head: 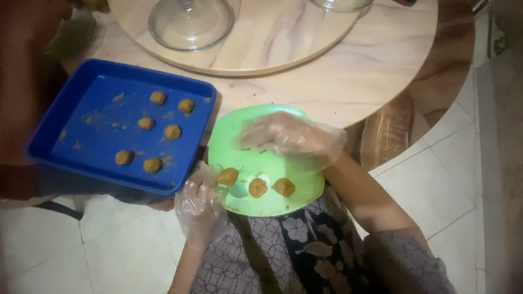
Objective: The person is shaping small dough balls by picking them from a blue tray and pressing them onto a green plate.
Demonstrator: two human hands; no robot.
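Clear plastic gloves cover both hands. The left hand (pixel 200 204) grips the round green plastic plate (pixel 239 122) at its rim at about eight o'clock, fingers curled around the edge. The right hand (pixel 289 139) lies over the plate's upper half, palm down, fingers loosely spread and pointing toward nine o'clock; whether it touches the surface cannot be told. Three flattened brown dough pieces (pixel 257 187) sit in a row along the plate's lower part, at roughly six o'clock; the leftmost lies just beside the left fingers. The plate rests partly over the person's lap and partly against the pale marble-patterned round table (pixel 348 81). At nine o'clock of the plate, close to it, a blue rectangular plastic tray (pixel 81 147) carries six brown dough balls (pixel 152 130), set in loose pairs. At twelve o'clock, a clear glass dome lid (pixel 190 24) stands on a round turntable (pixel 283 38).
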